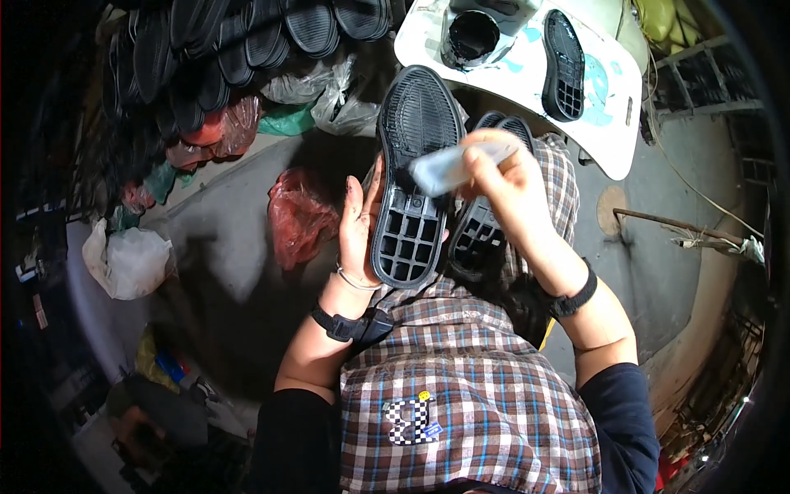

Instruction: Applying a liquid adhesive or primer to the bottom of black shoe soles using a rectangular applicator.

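Note:
My left hand [359, 224] holds a black shoe sole [418, 107] upright over my lap, with the thumb off to the left side and most fingers hidden behind it. The sole's hollow side faces me, with a grid of square pockets in its near end. My right hand [500, 169] is closed on a pale, flat, brush-like tool [448, 170], smeared by motion. The tool's left end lies over the middle of the sole, beside a dark patch; I cannot tell whether it touches. More black soles [476, 235] rest on my lap under the right hand.
A white table [527, 82] ahead carries a pot [475, 41] with black stuff inside and a single sole [564, 66]. Many soles [313, 25] are stacked at the far left. A red plastic bag [301, 216] and a white bag [132, 259] lie to the left.

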The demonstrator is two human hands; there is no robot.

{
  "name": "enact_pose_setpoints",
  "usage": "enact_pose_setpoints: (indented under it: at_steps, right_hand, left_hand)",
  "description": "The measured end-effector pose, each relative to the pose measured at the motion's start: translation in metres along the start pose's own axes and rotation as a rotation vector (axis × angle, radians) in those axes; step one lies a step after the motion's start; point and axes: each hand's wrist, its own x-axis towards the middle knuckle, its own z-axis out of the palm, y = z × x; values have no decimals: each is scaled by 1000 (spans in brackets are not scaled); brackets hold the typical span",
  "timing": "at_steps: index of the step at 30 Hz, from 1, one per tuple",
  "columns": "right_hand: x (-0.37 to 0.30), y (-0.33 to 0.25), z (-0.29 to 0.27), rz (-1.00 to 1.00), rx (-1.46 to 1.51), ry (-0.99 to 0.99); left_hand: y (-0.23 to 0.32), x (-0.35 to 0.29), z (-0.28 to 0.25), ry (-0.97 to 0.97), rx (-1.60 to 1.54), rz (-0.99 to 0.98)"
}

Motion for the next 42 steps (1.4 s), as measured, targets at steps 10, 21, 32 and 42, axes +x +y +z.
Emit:
enact_pose_setpoints:
  at_steps: [10,21,32,42]
  right_hand:
    - [-11,-9,8,-38,139,42]
    - [-4,-6,-4,14,-9,-31]
    - [-42,-15,20,-5,-65,-204]
    - [-8,-77,-12,-59,-496,-597]
  left_hand:
    - [-5,16,27,45,89,117]
    - [-11,10,22,245,196,108]
    - [5,18,25,71,100,137]
    - [3,16,28,98,266,21]
